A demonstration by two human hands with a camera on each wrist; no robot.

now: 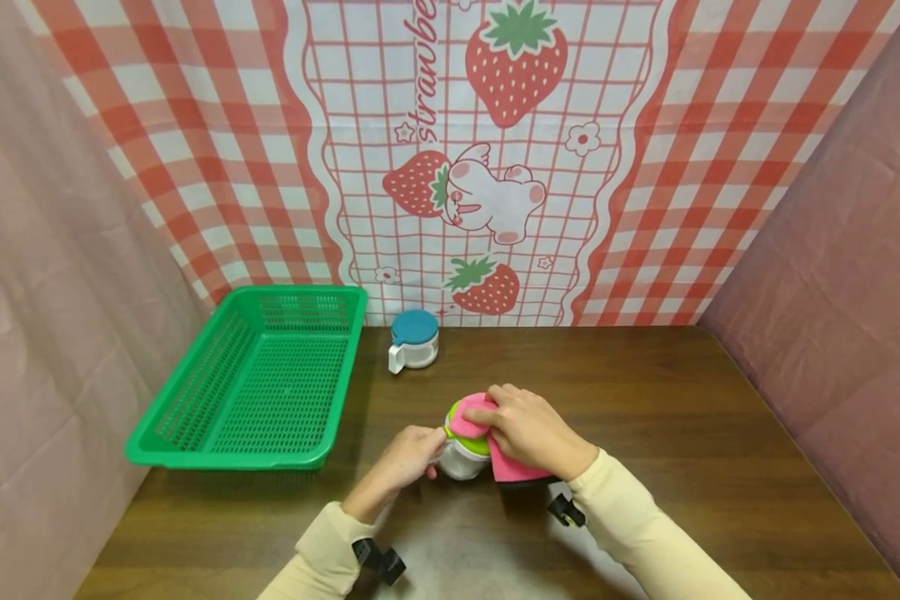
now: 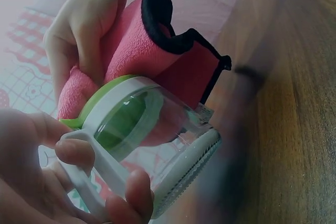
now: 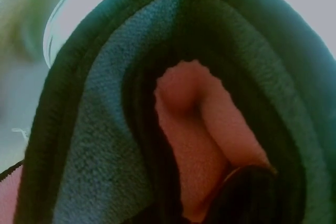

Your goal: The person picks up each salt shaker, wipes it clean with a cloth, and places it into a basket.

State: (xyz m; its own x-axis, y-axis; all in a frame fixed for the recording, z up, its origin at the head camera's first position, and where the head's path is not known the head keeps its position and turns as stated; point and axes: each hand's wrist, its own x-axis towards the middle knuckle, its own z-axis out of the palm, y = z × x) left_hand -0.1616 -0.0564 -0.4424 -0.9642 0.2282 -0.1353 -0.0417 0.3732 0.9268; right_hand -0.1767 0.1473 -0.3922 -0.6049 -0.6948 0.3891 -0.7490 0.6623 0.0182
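Note:
A clear jar [image 1: 461, 463] with a lime-green lid [image 1: 474, 445] and a white handle [image 2: 113, 169] is between the hands, near the middle of the table. My left hand [image 1: 408, 458] grips the handle, fingers curled through and around it in the left wrist view. With my right hand [image 1: 534, 429] I hold a pink cloth [image 1: 512, 467] with black edging against the top of the lid. One end of the cloth hangs down the jar's right side. Folds of cloth [image 3: 194, 140] fill most of the right wrist view and hide the right hand there.
A green slotted basket [image 1: 285, 400] stands on the left of the wooden table [image 1: 667, 433]. Behind the hands, near the back edge, is a second jar [image 1: 418, 355] with a blue lid and white handle. A strawberry-print curtain [image 1: 487, 192] hangs at the back.

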